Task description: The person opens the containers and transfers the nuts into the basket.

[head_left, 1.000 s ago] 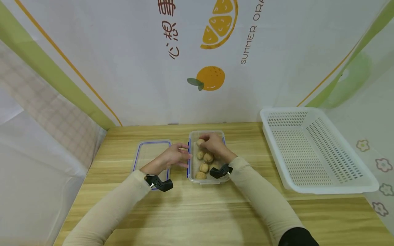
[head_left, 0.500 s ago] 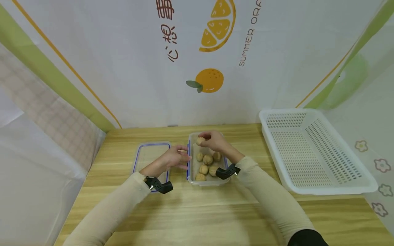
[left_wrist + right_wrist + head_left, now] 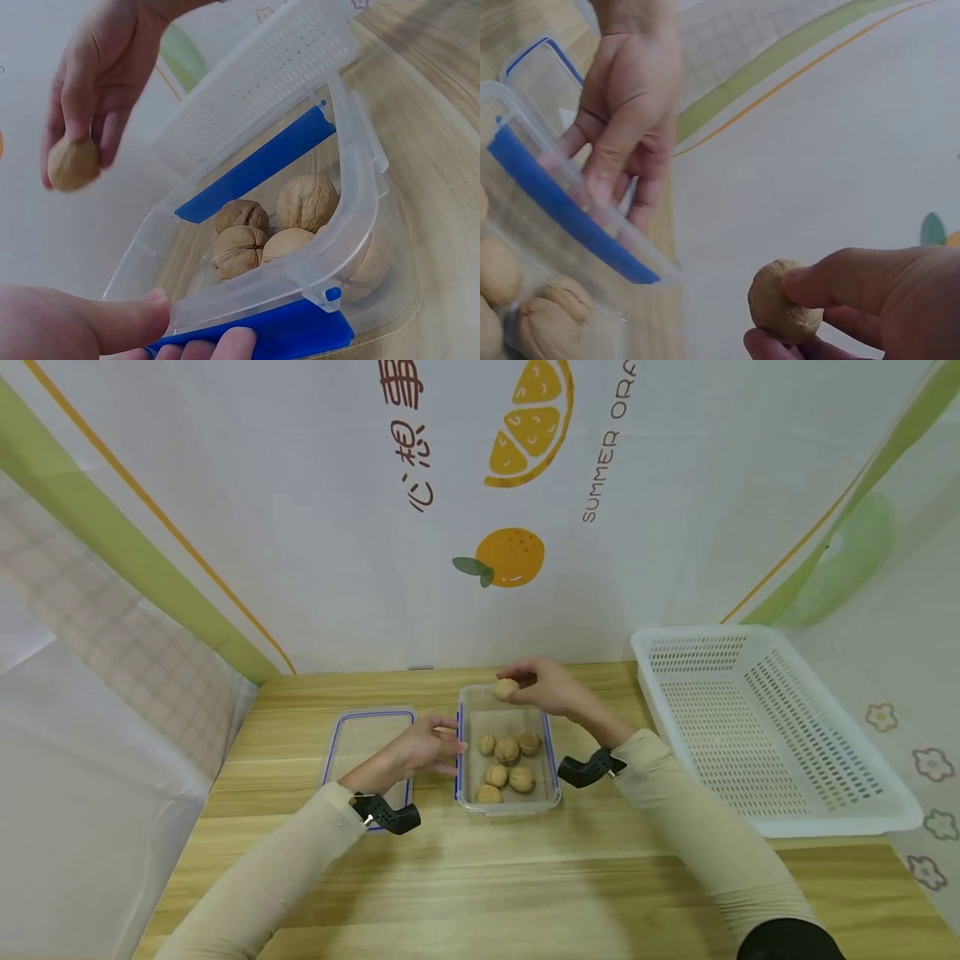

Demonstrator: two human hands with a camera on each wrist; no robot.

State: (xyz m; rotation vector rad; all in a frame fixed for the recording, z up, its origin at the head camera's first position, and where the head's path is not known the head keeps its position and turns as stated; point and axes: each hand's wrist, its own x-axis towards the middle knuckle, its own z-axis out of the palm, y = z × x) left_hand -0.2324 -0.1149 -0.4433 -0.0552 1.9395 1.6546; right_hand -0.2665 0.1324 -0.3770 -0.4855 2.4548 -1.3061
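Note:
My right hand (image 3: 551,687) pinches a walnut (image 3: 505,689) between thumb and fingers, held up over the far end of a clear plastic food box (image 3: 480,806). In the right wrist view this walnut (image 3: 782,300) shows against the white backdrop. Several other walnuts (image 3: 507,750) lie in the middle and near end of the box, in the left wrist view behind its wall (image 3: 352,225). My left hand (image 3: 429,745) rests at the left side of the box, thumb (image 3: 146,319) at the rim, fingertips (image 3: 236,343) touching the blue latch (image 3: 300,330).
The box's clear lid (image 3: 367,731), edged with a blue seal, lies left of it, partly under my left forearm. A white slotted basket (image 3: 750,822) stands at the right. The wooden table (image 3: 465,893) meets a printed cloth (image 3: 360,610) at the back.
My right hand has lifted the walnut from inside the box, up and to the right, uncovering the walnuts beneath. My left hand has stayed at the box's side.

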